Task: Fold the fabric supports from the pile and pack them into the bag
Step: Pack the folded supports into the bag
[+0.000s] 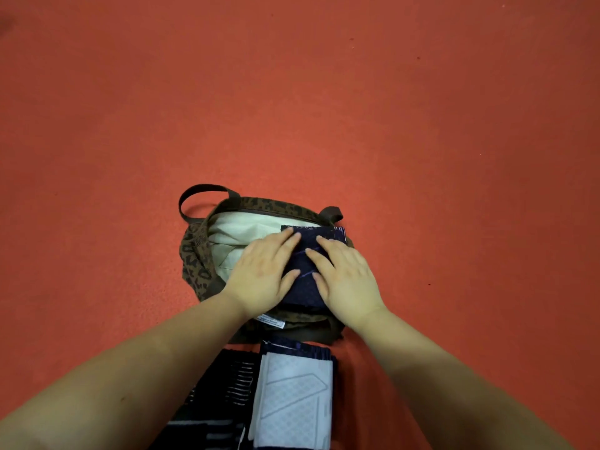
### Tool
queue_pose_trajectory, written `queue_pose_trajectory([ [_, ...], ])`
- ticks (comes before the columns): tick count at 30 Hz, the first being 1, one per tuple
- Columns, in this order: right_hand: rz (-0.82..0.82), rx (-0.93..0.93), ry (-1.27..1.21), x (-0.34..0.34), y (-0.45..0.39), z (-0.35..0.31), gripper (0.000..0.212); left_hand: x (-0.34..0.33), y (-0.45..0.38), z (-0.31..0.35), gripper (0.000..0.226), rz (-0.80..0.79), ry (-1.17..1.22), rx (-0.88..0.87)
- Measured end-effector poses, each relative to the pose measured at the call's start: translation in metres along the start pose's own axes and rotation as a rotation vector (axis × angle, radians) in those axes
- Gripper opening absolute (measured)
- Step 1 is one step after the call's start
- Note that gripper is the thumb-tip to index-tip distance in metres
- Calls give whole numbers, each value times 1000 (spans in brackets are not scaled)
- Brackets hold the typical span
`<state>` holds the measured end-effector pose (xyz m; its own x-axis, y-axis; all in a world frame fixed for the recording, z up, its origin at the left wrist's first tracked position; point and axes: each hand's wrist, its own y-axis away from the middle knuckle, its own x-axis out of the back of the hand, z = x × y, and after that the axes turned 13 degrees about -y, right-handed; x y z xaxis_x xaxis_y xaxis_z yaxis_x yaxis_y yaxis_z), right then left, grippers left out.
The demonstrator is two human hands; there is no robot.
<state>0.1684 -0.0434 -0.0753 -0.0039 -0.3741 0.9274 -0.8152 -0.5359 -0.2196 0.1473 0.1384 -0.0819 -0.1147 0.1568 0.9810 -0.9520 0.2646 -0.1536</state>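
A brown leopard-print bag (194, 254) lies open on the red floor, its pale lining (237, 235) showing. A folded dark navy fabric support (306, 274) sits in the bag's mouth on the right side. My left hand (263, 271) lies flat on its left edge with fingers straight. My right hand (345, 277) presses flat on its right part. Closer to me lies the pile of supports (292, 394), with a white mesh-padded piece on top and dark striped fabric (227, 384) to its left.
Red floor (324, 108) stretches all around the bag. One bag handle (201, 193) loops up at the far left, and another strap end (332, 212) sticks out at the far right. A white label (271, 320) shows at the bag's near rim.
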Motion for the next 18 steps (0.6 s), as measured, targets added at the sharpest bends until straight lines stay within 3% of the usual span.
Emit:
queue_pose_trajectory([
  [2, -157, -73, 62, -2, 0, 5, 50, 3, -6, -3, 73, -194, -60, -141],
  [4, -301, -110, 68, 2, -2, 6, 62, 8, -14, -2, 95, -442, -123, -174],
  [6, -465, -132, 58, 5, -5, 9, 81, 6, -19, -2, 95, -595, -217, -196],
  [8, -601, -194, 42, 6, -3, 13, 92, 4, -24, -1, 87, -668, -239, -205],
  [12, -648, -250, 36, 0, -1, 21, 91, -2, -31, 7, 88, -742, -281, -214],
  [14, -584, -236, -44, 0, 0, 23, 84, -2, -34, 9, 89, -759, -303, -211],
  [16, -279, -281, -164, -1, 5, 24, 71, -2, -36, 10, 89, -774, -317, -217],
  [18, 48, -517, -242, 0, 7, 27, 51, 2, -38, 10, 84, -787, -337, -239],
])
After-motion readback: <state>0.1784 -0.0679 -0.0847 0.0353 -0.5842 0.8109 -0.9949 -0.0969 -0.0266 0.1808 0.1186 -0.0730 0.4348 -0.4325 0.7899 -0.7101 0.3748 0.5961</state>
